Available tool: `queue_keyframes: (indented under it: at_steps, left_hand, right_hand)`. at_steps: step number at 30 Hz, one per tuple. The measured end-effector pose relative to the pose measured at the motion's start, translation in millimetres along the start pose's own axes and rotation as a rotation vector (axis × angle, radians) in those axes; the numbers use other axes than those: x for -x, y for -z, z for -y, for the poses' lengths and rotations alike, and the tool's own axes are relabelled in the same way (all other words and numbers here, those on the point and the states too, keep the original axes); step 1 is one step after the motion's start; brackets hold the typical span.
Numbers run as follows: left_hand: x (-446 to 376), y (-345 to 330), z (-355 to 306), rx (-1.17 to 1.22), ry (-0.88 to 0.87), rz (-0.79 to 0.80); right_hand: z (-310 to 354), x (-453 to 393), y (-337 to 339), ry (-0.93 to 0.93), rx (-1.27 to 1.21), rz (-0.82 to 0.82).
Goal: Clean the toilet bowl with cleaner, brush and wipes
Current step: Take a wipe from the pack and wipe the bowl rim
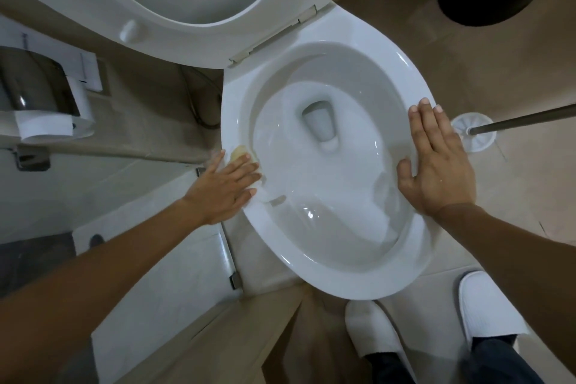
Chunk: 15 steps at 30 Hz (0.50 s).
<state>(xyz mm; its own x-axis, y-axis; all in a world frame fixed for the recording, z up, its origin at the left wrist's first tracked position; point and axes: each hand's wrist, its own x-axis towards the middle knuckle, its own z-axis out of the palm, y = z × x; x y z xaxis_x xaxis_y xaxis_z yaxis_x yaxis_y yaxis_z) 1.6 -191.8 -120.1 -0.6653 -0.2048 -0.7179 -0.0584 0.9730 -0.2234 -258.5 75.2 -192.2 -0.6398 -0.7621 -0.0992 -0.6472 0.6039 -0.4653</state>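
On the white bowl's (327,271) left rim, your flat left hand (229,185) presses a yellowish wipe (241,153); your right hand (436,162) rests open opposite. Bowl's long axis points toward your 2 slippers (371,333).

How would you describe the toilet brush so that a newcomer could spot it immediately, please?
Start at the white toilet bowl and look past its rim beside the flat right hand. On the beige floor there stands the toilet brush: a round white ribbed base with a thin metal handle running off the picture's edge. Nothing else nearby has a metal rod.

Bathroom: toilet bowl (414,78), paper holder (37,87).
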Motion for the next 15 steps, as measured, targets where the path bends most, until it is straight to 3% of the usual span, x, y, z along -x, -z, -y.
queue_keyframes:
  at_steps: [9, 15]
  left_hand:
    - [-13, 12, 23, -0.094, -0.019, 0.015]
    - [6, -4, -10, 0.033, -0.048, -0.039]
  right_hand:
    - [-1, 0, -2, 0.012, 0.001, -0.018]
    - [-2, 0, -1, 0.017, 0.004, -0.023]
